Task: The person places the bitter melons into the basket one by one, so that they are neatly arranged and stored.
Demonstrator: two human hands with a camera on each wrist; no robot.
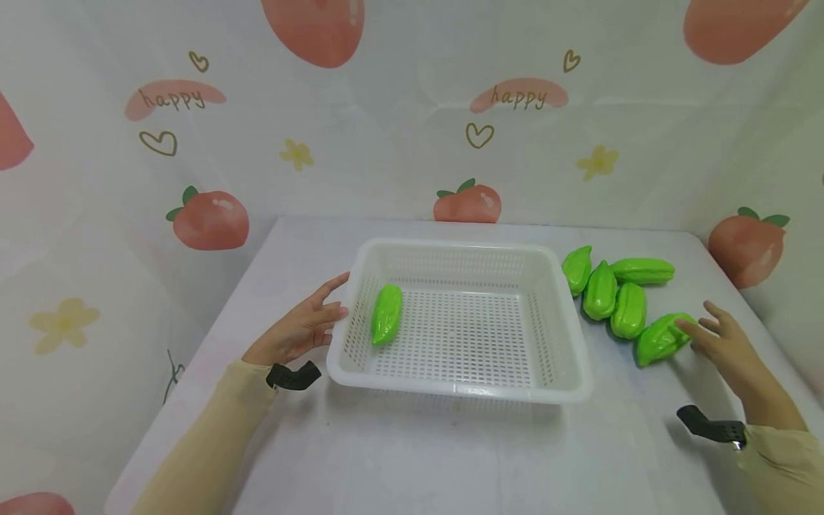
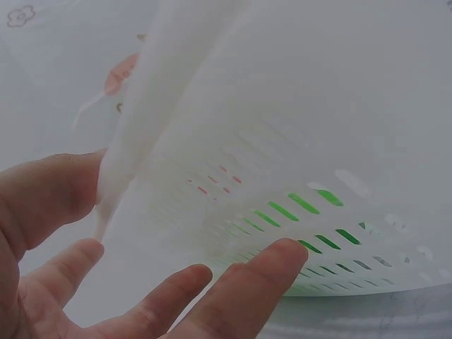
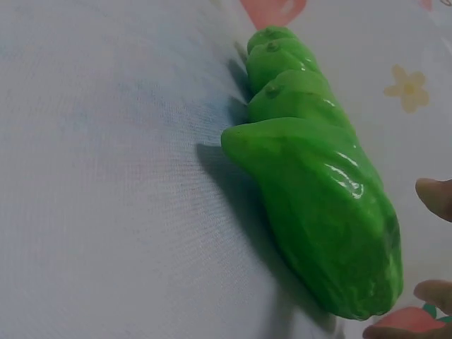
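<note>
A white plastic basket (image 1: 457, 390) with slotted walls sits mid-table, one glossy green elongated fruit (image 1: 387, 315) inside along its left wall. My left hand (image 1: 302, 329) touches the basket's left rim with spread, relaxed fingers. In the left wrist view, its fingertips (image 2: 286, 254) lie against the outer wall, and green shows through the slots. On the right, my right hand (image 1: 724, 343) hovers over the far end of a ridged green fruit (image 1: 663, 338), fingers parted. The right wrist view shows that fruit (image 3: 318, 212) close up, tapered at one end, with fingers just beside it.
Several more green fruits (image 1: 629, 311) lie close together along the basket's right side, one (image 1: 642, 270) lying crosswise at the back. A white cloth covers the table (image 1: 399, 458). Behind stands a fabric backdrop (image 1: 386, 164) printed with peaches.
</note>
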